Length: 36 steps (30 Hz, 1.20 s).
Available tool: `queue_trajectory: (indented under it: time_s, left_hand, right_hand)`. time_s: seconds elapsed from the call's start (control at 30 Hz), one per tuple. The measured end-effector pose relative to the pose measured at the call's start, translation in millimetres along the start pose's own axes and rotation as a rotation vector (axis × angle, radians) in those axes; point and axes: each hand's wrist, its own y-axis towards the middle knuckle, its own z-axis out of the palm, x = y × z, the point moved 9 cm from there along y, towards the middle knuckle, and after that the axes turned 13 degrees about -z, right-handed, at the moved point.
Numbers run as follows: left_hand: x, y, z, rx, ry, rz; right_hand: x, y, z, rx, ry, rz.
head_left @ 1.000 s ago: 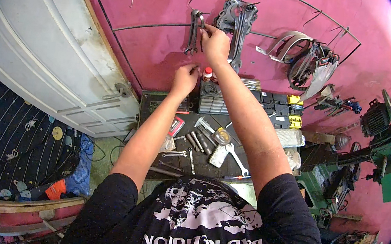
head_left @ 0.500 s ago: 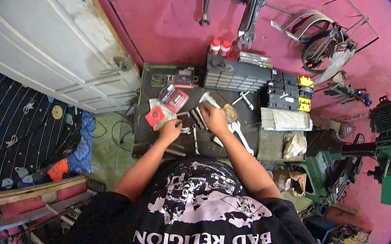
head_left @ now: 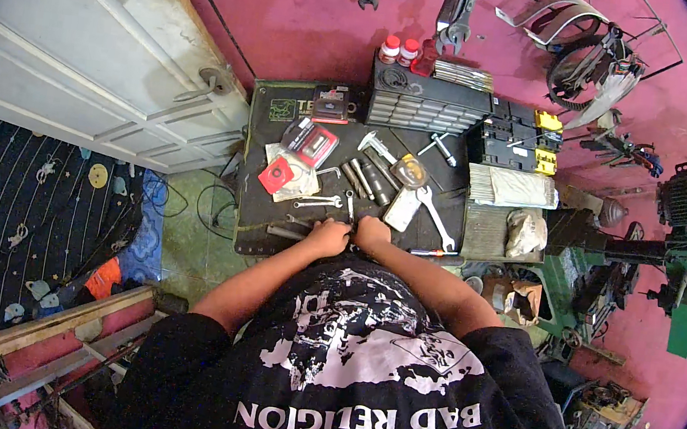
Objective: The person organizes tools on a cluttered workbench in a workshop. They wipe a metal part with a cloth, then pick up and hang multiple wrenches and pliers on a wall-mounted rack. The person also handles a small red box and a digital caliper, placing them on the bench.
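Near the frame's centre, the left hand [head_left: 328, 236] and right hand [head_left: 372, 232] are resting together at the near edge of the black work mat [head_left: 254, 233], beside a small wrench [head_left: 317, 203]. Both seem curled, perhaps around something; I cannot tell what.

- A small home workshop, with tools hung on a pink wall [head_left: 301, 9]
- A dark work mat [head_left: 269, 118] strewn with wrenches [head_left: 434, 216] and sockets [head_left: 363, 179]
- A grey drawer cabinet [head_left: 427, 108] for small parts
- A green machine [head_left: 686, 251] stands at the side, with a white panelled door [head_left: 94, 69] opposite
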Motion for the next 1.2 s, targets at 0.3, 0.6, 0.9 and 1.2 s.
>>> queue_trajectory:
  time_s: [0.3,0.6,0.9,1.2]
  left_hand:
    - [33.7,-12.2,19.8,0.374,-1.096,-0.286]
    - [67.6,-24.8,-90.7,0.058,-1.226,-0.133]
    - [49.4,-40.6,-294.4,-0.280,-1.293,0.123]
    - [13.1,-66.3,-414.2,-0.336,-1.232,0.260]
  right_hand:
    - [7.7,-9.2,2.5,-0.034,0.232,0.000]
    - [94.4,-34.9,-46.1,-0.141,0.734,-0.580]
    - [171.2,-24.7,-148.6,-0.210,0.979,-0.706]
    - [216.0,-8.8,-252.4,-0.230,1.112,-0.802]
